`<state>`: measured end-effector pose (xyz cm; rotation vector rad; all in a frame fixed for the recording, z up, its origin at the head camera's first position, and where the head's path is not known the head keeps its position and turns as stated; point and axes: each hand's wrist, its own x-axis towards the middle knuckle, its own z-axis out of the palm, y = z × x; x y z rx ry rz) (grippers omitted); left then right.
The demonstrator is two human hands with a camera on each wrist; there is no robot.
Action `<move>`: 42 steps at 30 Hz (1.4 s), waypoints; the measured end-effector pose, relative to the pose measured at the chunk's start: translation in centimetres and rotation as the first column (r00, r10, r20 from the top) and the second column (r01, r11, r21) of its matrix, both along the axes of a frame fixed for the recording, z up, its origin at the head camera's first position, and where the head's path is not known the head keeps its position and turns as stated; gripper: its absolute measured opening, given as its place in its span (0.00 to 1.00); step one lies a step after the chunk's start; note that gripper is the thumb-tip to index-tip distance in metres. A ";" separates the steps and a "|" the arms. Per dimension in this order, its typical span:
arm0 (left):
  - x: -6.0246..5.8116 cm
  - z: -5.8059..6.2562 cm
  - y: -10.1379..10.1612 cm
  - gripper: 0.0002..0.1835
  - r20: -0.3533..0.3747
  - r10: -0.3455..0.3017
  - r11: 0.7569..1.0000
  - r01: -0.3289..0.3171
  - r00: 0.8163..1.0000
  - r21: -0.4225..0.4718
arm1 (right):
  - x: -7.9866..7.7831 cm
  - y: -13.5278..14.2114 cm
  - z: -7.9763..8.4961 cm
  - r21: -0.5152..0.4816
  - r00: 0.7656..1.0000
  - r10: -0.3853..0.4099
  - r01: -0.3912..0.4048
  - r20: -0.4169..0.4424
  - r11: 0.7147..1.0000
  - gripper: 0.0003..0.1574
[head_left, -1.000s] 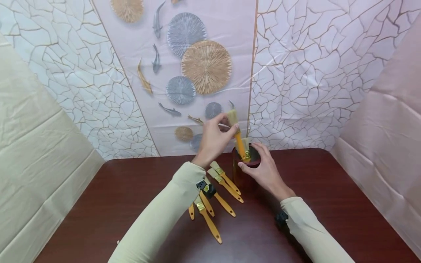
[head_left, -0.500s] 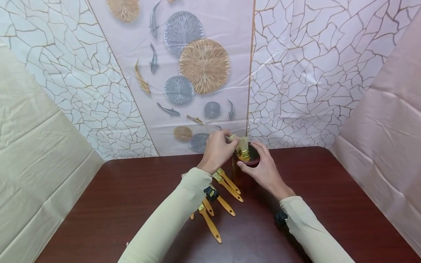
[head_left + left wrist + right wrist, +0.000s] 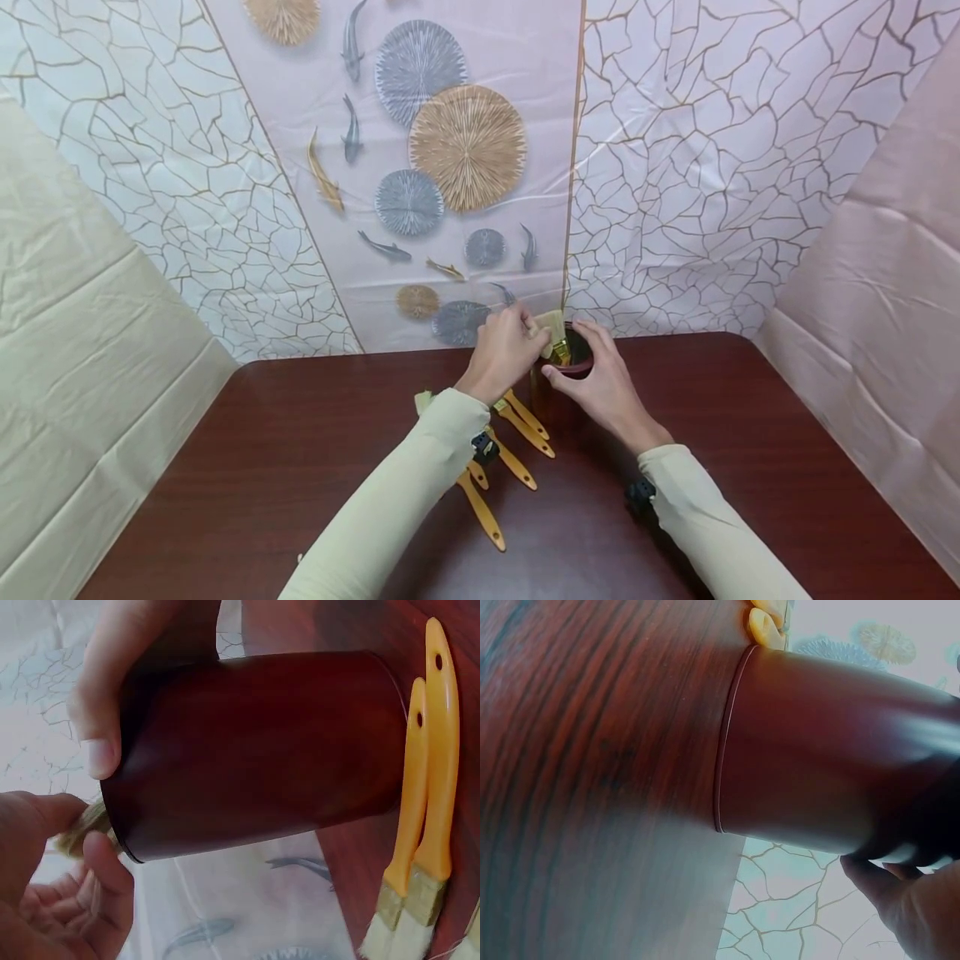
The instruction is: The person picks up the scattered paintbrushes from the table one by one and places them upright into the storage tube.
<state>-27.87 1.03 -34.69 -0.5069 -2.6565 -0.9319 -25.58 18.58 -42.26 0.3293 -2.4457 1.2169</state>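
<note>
A dark red-brown cylindrical cup (image 3: pixel 255 750) stands upright near the table's back edge. My right hand (image 3: pixel 607 387) grips it near the rim, thumb in front and fingers behind. Beside the rim, my left hand (image 3: pixel 506 350) pinches a paintbrush (image 3: pixel 91 825) by its pale bristles; its handle is hidden inside the cup. Another paintbrush (image 3: pixel 553 325), bristles up, stands in the cup. Below my left wrist lie several loose paintbrushes with yellow handles, among them one paintbrush (image 3: pixel 482 512) pointing toward the front; my left forearm partly covers them.
The dark wooden table (image 3: pixel 225 467) reaches back to a patterned cloth wall (image 3: pixel 675 208), with plain cloth on both sides. Two loose paintbrushes, one of them the outer paintbrush (image 3: pixel 442 750), lie close to the cup's base.
My left hand has come down beside the cup's rim, and the paintbrush it pinches has sunk handle-first into the cup. My right hand has stayed on the cup.
</note>
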 end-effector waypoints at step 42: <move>1.7 2.8 -5.7 0.16 0.087 -0.123 0.989 0.115 0.989 0.091 | -0.1 0.0 -0.1 -0.018 1.000 0.008 -0.008 -0.018 1.000 0.56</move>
